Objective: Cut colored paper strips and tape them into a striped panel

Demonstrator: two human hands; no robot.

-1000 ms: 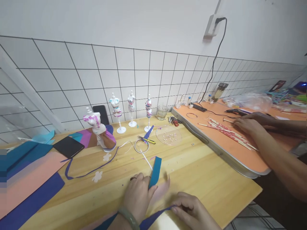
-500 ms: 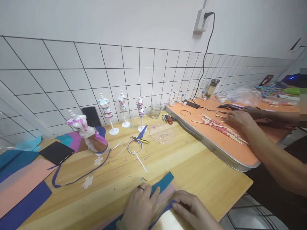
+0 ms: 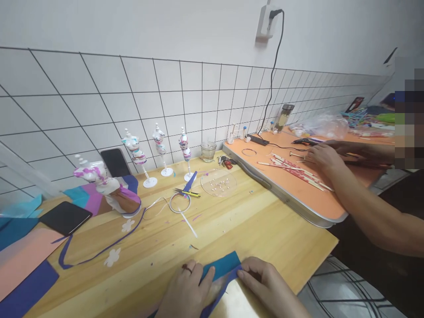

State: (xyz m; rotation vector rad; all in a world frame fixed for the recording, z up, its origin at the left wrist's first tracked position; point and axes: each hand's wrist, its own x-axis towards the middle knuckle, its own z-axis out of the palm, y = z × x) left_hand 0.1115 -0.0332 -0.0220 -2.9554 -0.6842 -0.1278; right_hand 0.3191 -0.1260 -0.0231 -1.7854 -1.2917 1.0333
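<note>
At the table's near edge, my left hand (image 3: 187, 287) presses down on a teal strip of sheet material (image 3: 225, 264), the strip showing between its thumb and fingers. My right hand (image 3: 265, 282) pinches the end of a narrow dark-blue strip (image 3: 222, 291) between thumb and fingertips. That blue strip runs down between both hands, along a pale glossy surface (image 3: 245, 296); I cannot tell what this is. The lower ends of both strips go out of view. A ring sits on a finger of my left hand.
Painted torso figurines (image 3: 135, 150) stand along the wall grid. Yellow-handled scissors (image 3: 188, 192), a hoop (image 3: 179, 202), a clear disc with beads (image 3: 218, 182) and a phone (image 3: 66, 217) lie on the wooden table. A co-worker's hand (image 3: 326, 157) handles sticks on the orange table (image 3: 318, 207).
The view has shifted slightly, so the table's things sit further left. The teal strip lies at a flatter angle between my hands, and the pinkish patch beside it is now mostly covered.
</note>
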